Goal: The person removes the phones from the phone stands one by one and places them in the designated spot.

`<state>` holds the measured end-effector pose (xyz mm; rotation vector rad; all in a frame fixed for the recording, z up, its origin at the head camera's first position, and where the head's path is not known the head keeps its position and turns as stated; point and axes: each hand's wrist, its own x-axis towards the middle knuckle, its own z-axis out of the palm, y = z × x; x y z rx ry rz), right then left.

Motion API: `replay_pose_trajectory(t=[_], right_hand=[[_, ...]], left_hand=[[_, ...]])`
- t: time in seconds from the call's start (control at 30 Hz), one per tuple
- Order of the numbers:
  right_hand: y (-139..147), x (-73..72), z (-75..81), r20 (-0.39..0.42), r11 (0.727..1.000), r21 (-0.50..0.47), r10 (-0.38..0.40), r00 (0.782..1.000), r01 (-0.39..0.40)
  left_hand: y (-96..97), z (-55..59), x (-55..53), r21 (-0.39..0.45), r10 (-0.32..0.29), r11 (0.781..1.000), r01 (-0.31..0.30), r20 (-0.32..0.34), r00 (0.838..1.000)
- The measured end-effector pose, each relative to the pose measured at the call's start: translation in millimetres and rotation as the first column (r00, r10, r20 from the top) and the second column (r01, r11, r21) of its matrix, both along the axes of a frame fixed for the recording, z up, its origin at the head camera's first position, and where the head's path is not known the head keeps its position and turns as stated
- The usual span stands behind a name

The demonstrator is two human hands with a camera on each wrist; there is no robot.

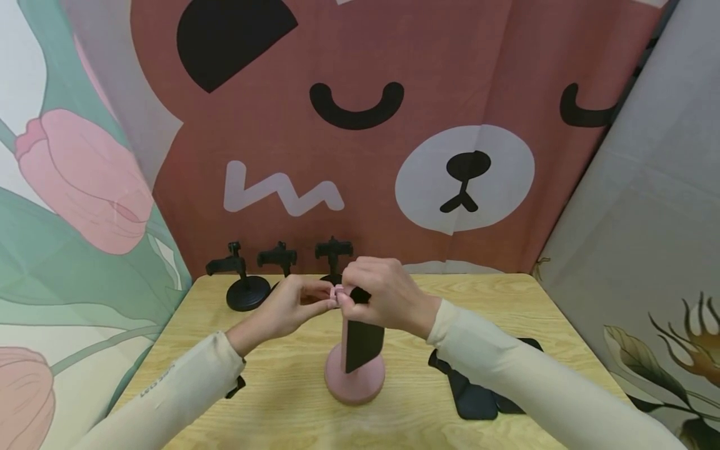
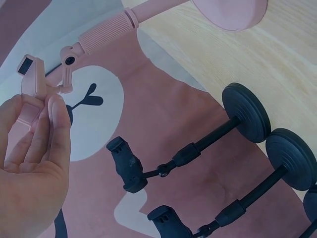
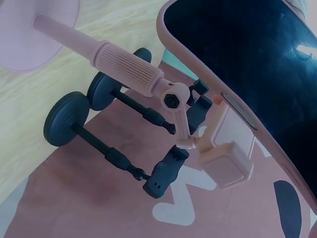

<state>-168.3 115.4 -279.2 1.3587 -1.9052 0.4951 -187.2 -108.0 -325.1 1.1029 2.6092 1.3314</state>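
Note:
A pink phone stand point(image 1: 354, 386) stands on the table, its round base and ribbed stem point(image 3: 128, 68) showing. My left hand point(image 1: 292, 305) pinches the stand's pink clamp point(image 2: 33, 82) between thumb and fingers. In the right wrist view the clamp point(image 3: 225, 163) sits on a jointed arm beside a smartphone in a pink case point(image 3: 242, 64). My right hand point(image 1: 388, 295) grips that upright phone point(image 1: 364, 345) near its top, fingers curled, close to the left fingertips. The phone stands beside the clamp; whether they touch I cannot tell.
Several black phone stands point(image 1: 247, 294) are lined up at the table's back left. Flat black phone-like slabs point(image 1: 475, 400) lie at the right, partly under my right sleeve. A printed curtain point(image 1: 371, 187) hangs behind the wooden table point(image 1: 281, 400).

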Motion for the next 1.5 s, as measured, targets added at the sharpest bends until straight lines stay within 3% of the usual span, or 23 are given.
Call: replay_pose_trajectory(t=[0.23, 0.6, 1.5], right_hand=[[10, 1.3, -1.2, 0.009, 1.0, 0.009, -0.026, 1.0, 0.026], [27, 0.3, -3.2, 0.051, 0.997, 0.008, -0.071, 0.996, 0.07], [78, -1.4, -17.7, 0.109, 0.979, -0.025, -0.197, 0.974, 0.201]], left_hand=[[-1.2, -0.4, -1.8, -0.005, 0.004, 1.0, -0.004, -0.013, 1.0], [-0.3, -1.1, 0.4, -0.004, 0.028, 1.0, -0.028, 0.048, 0.998], [2.1, 0.0, 2.6, -0.009, 0.053, 0.999, -0.053, 0.056, 0.997]])
